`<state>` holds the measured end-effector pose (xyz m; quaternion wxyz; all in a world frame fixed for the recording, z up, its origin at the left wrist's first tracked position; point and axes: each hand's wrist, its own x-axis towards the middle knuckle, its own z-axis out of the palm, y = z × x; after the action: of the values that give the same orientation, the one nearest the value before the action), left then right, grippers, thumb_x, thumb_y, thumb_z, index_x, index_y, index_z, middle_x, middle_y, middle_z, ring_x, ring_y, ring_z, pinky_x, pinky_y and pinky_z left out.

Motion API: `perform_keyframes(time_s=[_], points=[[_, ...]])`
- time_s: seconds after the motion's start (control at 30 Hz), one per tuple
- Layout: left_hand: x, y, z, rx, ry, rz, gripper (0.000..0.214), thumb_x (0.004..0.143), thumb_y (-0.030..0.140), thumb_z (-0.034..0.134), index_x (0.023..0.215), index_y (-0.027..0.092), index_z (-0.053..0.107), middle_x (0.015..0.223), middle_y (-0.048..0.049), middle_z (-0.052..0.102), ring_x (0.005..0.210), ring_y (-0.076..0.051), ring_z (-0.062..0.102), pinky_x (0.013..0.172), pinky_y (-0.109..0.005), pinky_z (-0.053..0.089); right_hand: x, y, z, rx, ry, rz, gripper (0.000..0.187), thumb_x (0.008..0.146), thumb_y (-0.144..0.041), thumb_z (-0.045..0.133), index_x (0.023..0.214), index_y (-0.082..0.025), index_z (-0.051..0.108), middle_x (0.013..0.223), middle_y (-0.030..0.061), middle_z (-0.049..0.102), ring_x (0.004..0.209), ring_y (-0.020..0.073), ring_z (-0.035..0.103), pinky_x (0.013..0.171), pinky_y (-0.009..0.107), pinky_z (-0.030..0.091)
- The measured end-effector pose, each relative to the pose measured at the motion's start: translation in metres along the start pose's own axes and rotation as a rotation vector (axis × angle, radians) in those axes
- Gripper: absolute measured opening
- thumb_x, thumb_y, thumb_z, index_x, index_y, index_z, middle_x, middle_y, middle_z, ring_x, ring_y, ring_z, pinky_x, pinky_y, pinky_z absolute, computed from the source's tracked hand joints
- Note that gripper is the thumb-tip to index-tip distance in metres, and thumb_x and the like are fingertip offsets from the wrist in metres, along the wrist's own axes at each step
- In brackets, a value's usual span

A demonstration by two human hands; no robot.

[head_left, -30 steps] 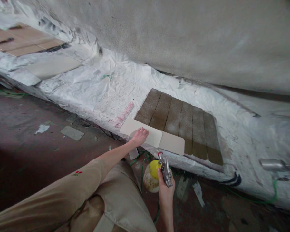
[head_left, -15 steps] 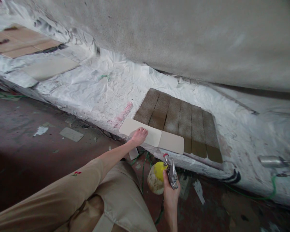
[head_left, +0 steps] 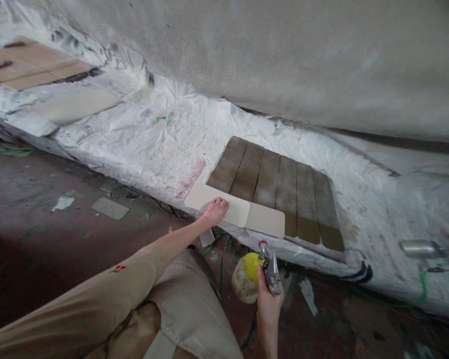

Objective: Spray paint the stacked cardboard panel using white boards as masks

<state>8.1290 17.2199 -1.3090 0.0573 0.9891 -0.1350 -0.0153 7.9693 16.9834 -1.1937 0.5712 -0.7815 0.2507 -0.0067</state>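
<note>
My left hand point(head_left: 216, 210), fingers curled, is closed on a pale rounded board point(head_left: 200, 195) at the front edge of the bench. A second pale board point(head_left: 266, 219) sticks out from under it to the right. Both cover the near ends of several dark brown strips point(head_left: 266, 174) laid side by side; the strips look greyish and speckled on top, with plain brown near ends at the right. In my right hand point(head_left: 270, 294) is a metal spray gun point(head_left: 270, 269), its nozzle towards the boards. Beside it is its round, paint-stained yellow and white cup point(head_left: 246, 279).
Crumpled white sheeting point(head_left: 134, 129) covers the bench. Brown panels point(head_left: 37, 65) lie at far left, with a pale board point(head_left: 80, 105) nearer. A pink cloth point(head_left: 190, 178) is beside the strips. Another spray gun point(head_left: 419, 248) with green hose point(head_left: 422, 289) rests at right. Scraps litter the floor.
My right hand has shifted slightly right with the spray gun and its cup. My left hand and the pale boards stay in the same place.
</note>
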Motion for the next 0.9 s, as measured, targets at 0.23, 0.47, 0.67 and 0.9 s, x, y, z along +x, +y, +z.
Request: perform_keyframes(time_s=[0.23,0.47,0.67,0.9], points=[[0.000,0.000,-0.001,0.013,0.003,0.011,0.031,0.086,0.016,0.049,0.116,0.013,0.054,0.104,-0.0143,0.054,0.105,-0.031,0.045,0.083,-0.042,0.040,-0.002,-0.003,0.007,-0.005,-0.025,-0.041,0.044,0.072,-0.049,0.070,0.097,-0.013,0.067,0.087,0.0073,0.070,0.078,0.0203,0.063,0.075,0.032,0.050],[0.000,0.000,0.001,0.028,0.017,0.010,0.028,0.087,0.017,0.047,0.113,0.014,0.055,0.103,-0.0135,0.055,0.104,-0.030,0.046,0.084,-0.042,0.040,-0.009,-0.018,0.020,-0.032,-0.146,-0.109,0.037,0.075,-0.045,0.068,0.094,-0.013,0.067,0.088,0.0068,0.069,0.082,0.0200,0.062,0.074,0.030,0.049],[0.000,0.000,0.005,0.034,0.024,0.009,0.027,0.087,0.017,0.048,0.112,0.013,0.055,0.103,-0.0140,0.054,0.104,-0.030,0.045,0.083,-0.042,0.040,-0.010,-0.021,0.026,-0.018,-0.186,-0.085,0.037,0.075,-0.044,0.068,0.096,-0.013,0.067,0.092,0.0075,0.069,0.083,0.0201,0.062,0.075,0.031,0.049],[0.000,-0.001,0.005,0.026,0.027,0.016,0.031,0.086,0.016,0.050,0.116,0.012,0.054,0.104,-0.0147,0.055,0.104,-0.030,0.045,0.082,-0.041,0.040,-0.003,-0.019,0.017,0.022,-0.030,-0.037,0.042,0.071,-0.048,0.072,0.093,-0.012,0.067,0.085,0.0071,0.070,0.079,0.0214,0.064,0.074,0.032,0.051]])
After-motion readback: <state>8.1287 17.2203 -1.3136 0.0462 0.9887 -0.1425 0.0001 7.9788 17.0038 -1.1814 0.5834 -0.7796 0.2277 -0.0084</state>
